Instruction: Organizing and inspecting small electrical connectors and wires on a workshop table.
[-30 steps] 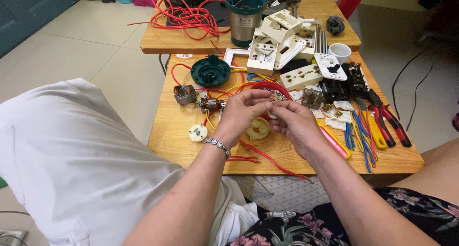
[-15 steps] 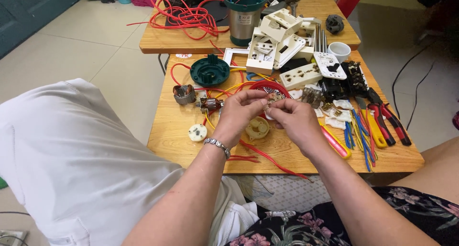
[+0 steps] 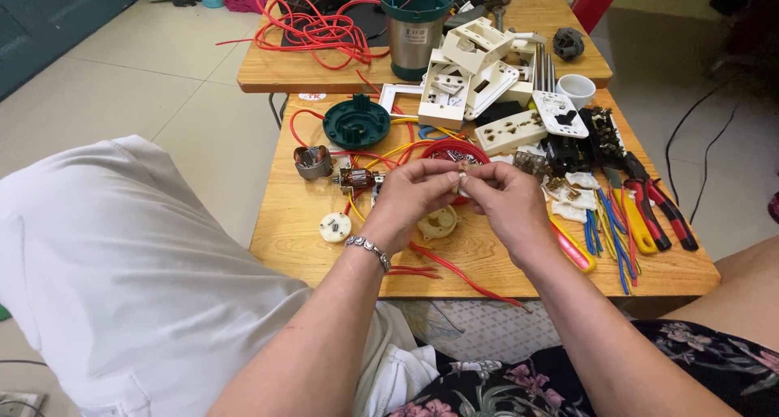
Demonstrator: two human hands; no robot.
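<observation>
Our left hand (image 3: 410, 202) and right hand (image 3: 507, 206) meet over the middle of the wooden table (image 3: 300, 247), fingertips pinched together on a small metal part (image 3: 462, 172), near the front edge.

Pliers (image 3: 657, 210) lie right of both hands (image 3: 458, 202) on table (image 3: 308, 251).

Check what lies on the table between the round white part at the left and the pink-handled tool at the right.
In the head view, a cream round part lies between the round white part and the pink-handled tool, below the left hand and right hand.
</observation>
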